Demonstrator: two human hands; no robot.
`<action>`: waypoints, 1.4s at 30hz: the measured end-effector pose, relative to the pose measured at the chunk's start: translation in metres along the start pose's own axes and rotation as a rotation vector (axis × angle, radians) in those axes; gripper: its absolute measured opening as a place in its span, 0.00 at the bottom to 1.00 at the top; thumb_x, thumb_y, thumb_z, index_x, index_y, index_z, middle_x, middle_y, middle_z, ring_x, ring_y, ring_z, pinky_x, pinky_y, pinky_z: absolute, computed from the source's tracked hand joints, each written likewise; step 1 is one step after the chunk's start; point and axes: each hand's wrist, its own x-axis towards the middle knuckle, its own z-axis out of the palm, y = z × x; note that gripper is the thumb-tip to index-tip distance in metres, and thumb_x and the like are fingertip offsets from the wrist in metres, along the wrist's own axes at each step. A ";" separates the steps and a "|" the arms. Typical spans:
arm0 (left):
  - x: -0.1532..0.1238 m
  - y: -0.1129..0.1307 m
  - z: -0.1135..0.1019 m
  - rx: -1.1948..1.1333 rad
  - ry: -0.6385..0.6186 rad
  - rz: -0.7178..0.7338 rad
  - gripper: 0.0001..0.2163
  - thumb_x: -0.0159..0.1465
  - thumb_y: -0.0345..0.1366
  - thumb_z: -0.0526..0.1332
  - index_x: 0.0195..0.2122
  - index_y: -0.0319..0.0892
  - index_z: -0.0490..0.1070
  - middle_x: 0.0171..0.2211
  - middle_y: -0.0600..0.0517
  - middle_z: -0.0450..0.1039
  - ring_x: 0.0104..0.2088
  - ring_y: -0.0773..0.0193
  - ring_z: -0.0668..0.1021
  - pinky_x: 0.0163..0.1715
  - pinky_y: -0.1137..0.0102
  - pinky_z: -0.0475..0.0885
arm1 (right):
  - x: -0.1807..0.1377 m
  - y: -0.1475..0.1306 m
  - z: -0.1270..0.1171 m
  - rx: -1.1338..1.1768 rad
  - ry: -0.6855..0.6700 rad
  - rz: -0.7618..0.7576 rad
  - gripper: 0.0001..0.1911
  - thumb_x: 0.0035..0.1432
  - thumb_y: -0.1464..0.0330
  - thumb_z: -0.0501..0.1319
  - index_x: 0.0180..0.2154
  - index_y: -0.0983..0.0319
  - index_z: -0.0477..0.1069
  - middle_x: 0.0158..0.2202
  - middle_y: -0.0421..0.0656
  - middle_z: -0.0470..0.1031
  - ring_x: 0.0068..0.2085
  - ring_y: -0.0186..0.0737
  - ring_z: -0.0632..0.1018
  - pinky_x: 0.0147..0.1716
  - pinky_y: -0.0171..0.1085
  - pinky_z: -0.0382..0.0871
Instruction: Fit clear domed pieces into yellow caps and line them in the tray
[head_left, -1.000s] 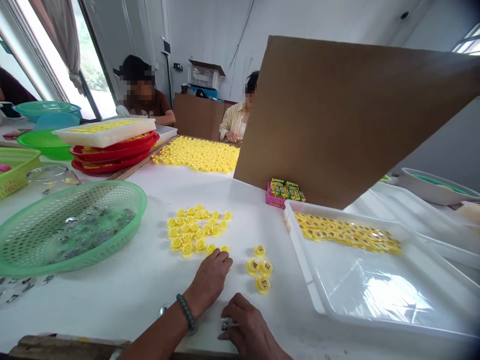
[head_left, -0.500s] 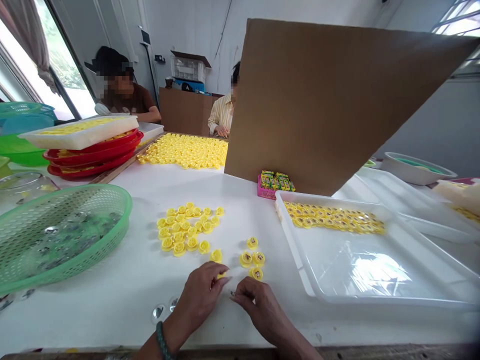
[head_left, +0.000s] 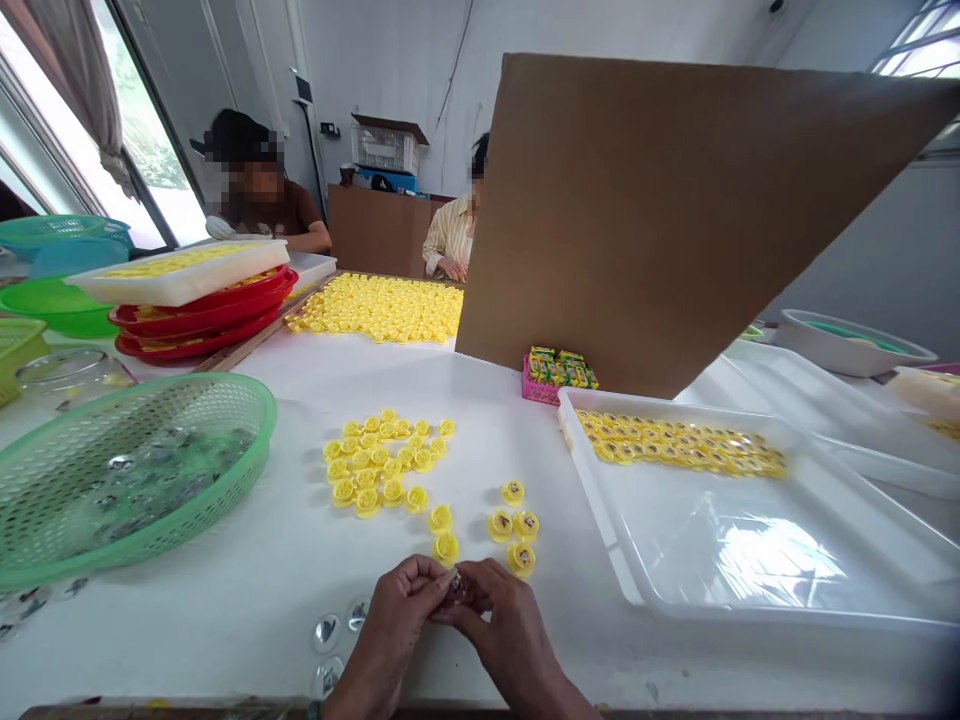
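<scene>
My left hand [head_left: 403,617] and my right hand [head_left: 501,612] meet low in the middle of the table. Both are closed, fingertips together on a small clear piece with dark print [head_left: 456,586], mostly covered by the fingers. Just beyond them stand two yellow round cup-shaped pieces [head_left: 445,547] in a line. To the right of these is a small group of yellow pieces with printed centres [head_left: 522,559]. Several plain yellow pieces [head_left: 367,502] spread out farther off to the left. Clear domed discs [head_left: 326,632] lie beside my left wrist.
A green mesh basket [head_left: 262,440] holding clear printed pieces is at left. At right stands a white tray [head_left: 600,530] with rows of finished-looking yellow pieces. A cardboard sheet [head_left: 637,220] leans behind a pink basket [head_left: 541,392]. Red trays [head_left: 202,320] are stacked back left; two people sit beyond.
The yellow piece that was in my left fingers now stands on the table. My left hand has come in to my right, and both hold the small printed piece. The view has shifted slightly.
</scene>
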 end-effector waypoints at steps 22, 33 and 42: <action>0.027 -0.014 0.007 0.529 0.090 0.127 0.10 0.57 0.41 0.54 0.29 0.41 0.70 0.23 0.53 0.72 0.24 0.64 0.72 0.26 0.72 0.66 | 0.008 0.024 -0.022 -0.280 0.076 -0.077 0.11 0.49 0.75 0.58 0.36 0.59 0.63 0.30 0.38 0.71 0.28 0.35 0.74 0.28 0.33 0.69; 0.040 0.001 0.007 0.614 -0.027 0.116 0.15 0.56 0.39 0.53 0.40 0.42 0.74 0.17 0.56 0.67 0.20 0.64 0.70 0.23 0.73 0.63 | 0.008 0.018 -0.033 -0.305 -0.027 -0.074 0.05 0.51 0.72 0.60 0.32 0.59 0.67 0.29 0.38 0.72 0.29 0.35 0.73 0.29 0.32 0.66; 0.039 -0.003 0.013 0.687 -0.060 0.147 0.10 0.52 0.36 0.53 0.24 0.41 0.73 0.17 0.54 0.68 0.20 0.65 0.68 0.22 0.74 0.60 | -0.003 0.017 -0.019 -0.398 0.013 -0.036 0.08 0.52 0.74 0.59 0.36 0.60 0.69 0.32 0.42 0.75 0.32 0.41 0.75 0.29 0.35 0.67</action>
